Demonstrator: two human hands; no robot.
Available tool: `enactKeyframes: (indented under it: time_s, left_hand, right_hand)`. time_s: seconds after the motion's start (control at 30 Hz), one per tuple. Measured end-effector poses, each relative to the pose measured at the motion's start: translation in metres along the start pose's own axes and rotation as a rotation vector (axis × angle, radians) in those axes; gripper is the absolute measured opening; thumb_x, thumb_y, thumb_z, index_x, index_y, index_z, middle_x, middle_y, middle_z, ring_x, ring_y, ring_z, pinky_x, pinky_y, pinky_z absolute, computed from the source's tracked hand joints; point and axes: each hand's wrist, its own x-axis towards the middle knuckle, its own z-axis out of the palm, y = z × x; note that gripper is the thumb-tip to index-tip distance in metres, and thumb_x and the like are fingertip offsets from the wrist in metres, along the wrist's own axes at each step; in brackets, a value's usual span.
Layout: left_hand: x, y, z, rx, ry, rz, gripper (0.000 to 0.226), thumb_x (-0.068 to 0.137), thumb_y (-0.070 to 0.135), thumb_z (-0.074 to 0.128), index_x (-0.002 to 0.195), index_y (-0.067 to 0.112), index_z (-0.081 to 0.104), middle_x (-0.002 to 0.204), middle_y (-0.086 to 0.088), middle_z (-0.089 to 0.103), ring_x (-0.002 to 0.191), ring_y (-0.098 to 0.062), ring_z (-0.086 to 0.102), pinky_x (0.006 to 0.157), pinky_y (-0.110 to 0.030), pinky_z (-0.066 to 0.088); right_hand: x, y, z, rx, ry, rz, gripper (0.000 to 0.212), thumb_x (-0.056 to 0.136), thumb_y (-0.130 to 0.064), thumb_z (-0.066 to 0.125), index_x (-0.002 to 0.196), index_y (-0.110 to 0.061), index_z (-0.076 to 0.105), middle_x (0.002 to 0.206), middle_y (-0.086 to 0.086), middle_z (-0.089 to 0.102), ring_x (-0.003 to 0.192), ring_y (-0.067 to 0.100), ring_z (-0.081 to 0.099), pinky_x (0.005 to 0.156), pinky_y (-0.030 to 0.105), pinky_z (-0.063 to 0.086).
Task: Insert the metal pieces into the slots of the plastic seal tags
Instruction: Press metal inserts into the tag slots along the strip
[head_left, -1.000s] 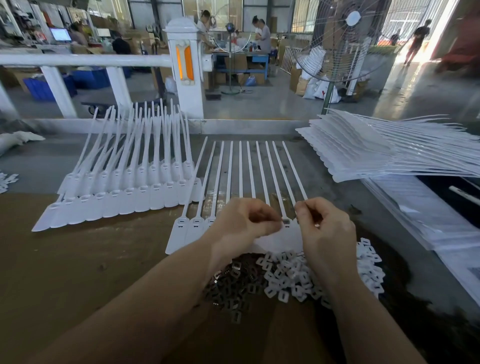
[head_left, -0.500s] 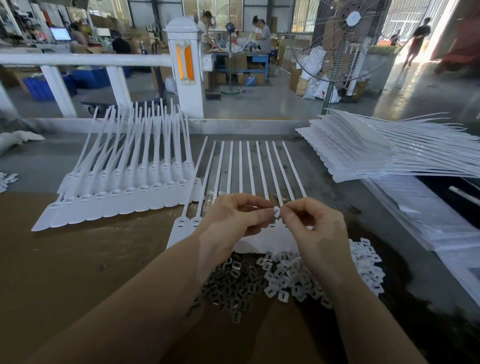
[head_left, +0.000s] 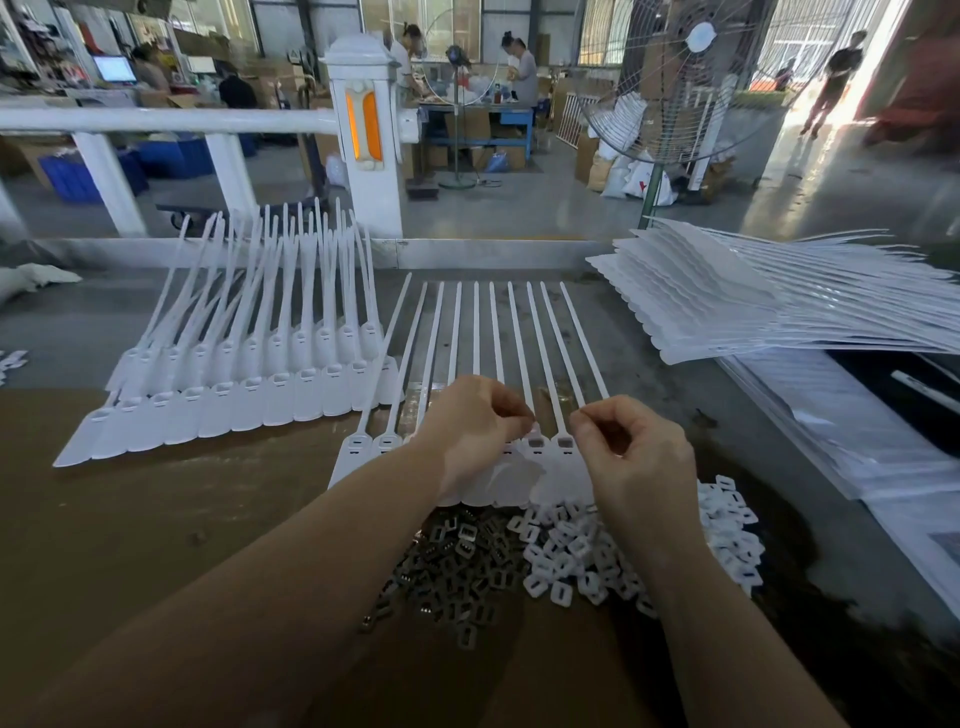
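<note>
A: How far along does this look?

B: Going by the table (head_left: 156, 519), well under way. The fanned batch of tags (head_left: 234, 395) at the left looks finished, while a tall stack of tags (head_left: 779, 301) at the right seems untouched.

A: And the row in hand?

B: The connected strip of seal tags (head_left: 467, 332) lies between them, heads toward the person. Some slots look filled; several are hidden under the hands.

A: The hands?

B: The left hand (head_left: 470, 431) has its grip pinched over a slot, the piece too small to see. The right hand (head_left: 631, 452) is curled likewise. Metal pieces (head_left: 457, 566) and white caps (head_left: 597, 551) remain heaped.
</note>
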Motion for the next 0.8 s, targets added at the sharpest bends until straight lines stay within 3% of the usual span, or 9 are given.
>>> enactKeyframes:
  time_s: [0.13,0.3,0.47,0.57,0.73,0.8]
  left_hand:
    - [0.008,0.004,0.005,0.144,-0.039,-0.008,0.009,0.087,0.018,0.065,0.09,0.016,0.073,0.088,0.0,0.069,0.088,-0.016,0.063,0.083,-0.029,0.05]
    - [0.013,0.002,0.008,0.21,-0.049,-0.051,0.015,0.086,0.019,0.065,0.096,0.014,0.074,0.097,-0.004,0.07,0.093,-0.019,0.063,0.087,-0.034,0.051]
    - [0.017,0.004,0.008,0.196,-0.065,-0.092,0.006,0.082,0.015,0.068,0.081,0.018,0.073,0.083,0.002,0.067,0.089,-0.018,0.062,0.078,-0.029,0.051]
    - [0.02,0.004,0.007,0.18,-0.075,-0.11,0.013,0.081,0.013,0.069,0.072,0.021,0.069,0.072,0.007,0.062,0.08,-0.014,0.06,0.068,-0.025,0.047]
    - [0.022,0.002,0.008,0.138,-0.06,-0.133,0.019,0.078,0.01,0.072,0.065,0.023,0.067,0.067,0.006,0.063,0.069,-0.011,0.058,0.056,-0.021,0.044]
    - [0.023,0.002,0.009,0.142,-0.05,-0.128,0.02,0.077,0.012,0.073,0.065,0.025,0.064,0.071,0.007,0.062,0.073,-0.011,0.059,0.059,-0.022,0.045]
  right_hand:
    - [0.0,0.002,-0.001,-0.01,0.014,-0.001,0.01,0.086,-0.018,0.063,0.076,-0.019,0.065,0.06,-0.012,0.058,0.061,0.004,0.055,0.057,0.02,0.044]
    - [0.0,0.002,-0.001,-0.02,0.008,0.006,0.008,0.086,-0.018,0.062,0.081,-0.016,0.067,0.065,-0.012,0.059,0.064,0.005,0.056,0.062,0.026,0.048]
    - [0.0,0.002,-0.001,-0.018,0.014,0.008,0.009,0.086,-0.018,0.063,0.078,-0.019,0.066,0.063,-0.013,0.059,0.065,0.004,0.057,0.061,0.025,0.049]
    - [0.0,0.002,-0.002,-0.017,0.009,0.017,0.009,0.086,-0.018,0.062,0.077,-0.02,0.065,0.062,-0.012,0.059,0.066,0.002,0.057,0.06,0.025,0.049]
    - [0.0,0.003,-0.002,-0.013,0.025,0.032,0.01,0.086,-0.018,0.063,0.077,-0.02,0.066,0.062,-0.012,0.06,0.063,0.004,0.057,0.062,0.031,0.051]
    - [0.0,0.003,-0.002,-0.019,0.025,0.037,0.01,0.086,-0.018,0.063,0.077,-0.02,0.066,0.062,-0.012,0.059,0.063,0.005,0.057,0.063,0.033,0.051]
